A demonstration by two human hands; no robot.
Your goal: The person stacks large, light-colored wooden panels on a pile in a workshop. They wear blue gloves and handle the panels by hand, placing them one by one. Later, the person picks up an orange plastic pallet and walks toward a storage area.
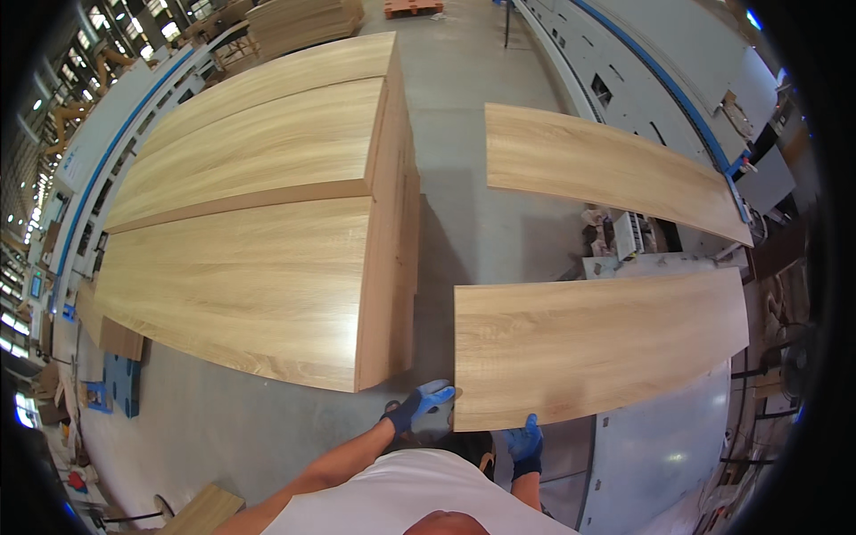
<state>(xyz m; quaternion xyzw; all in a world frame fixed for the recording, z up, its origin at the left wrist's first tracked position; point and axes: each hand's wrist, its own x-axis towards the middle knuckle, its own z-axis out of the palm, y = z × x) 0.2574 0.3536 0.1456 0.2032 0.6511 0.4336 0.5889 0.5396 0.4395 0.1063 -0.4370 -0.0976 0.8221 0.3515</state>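
A wood-grain board lies in front of me on the right, over a grey machine surface. At the board's near edge my right hand, in a blue glove, is closed, with its thumb up against the edge; the fingers beneath are partly hidden. My left hand, also gloved in blue, has its fingers stretched toward the board's near left corner. Its fingertips meet the left edge without wrapping round it. Farther off, a second wood-grain board reaches out from the machine on the right.
Large stacks of wood-grain boards fill the left side, a narrow strip of floor between them and my board. Long machines with blue trim run along the right. A grey metal cabinet stands below the board. An orange pallet lies far ahead.
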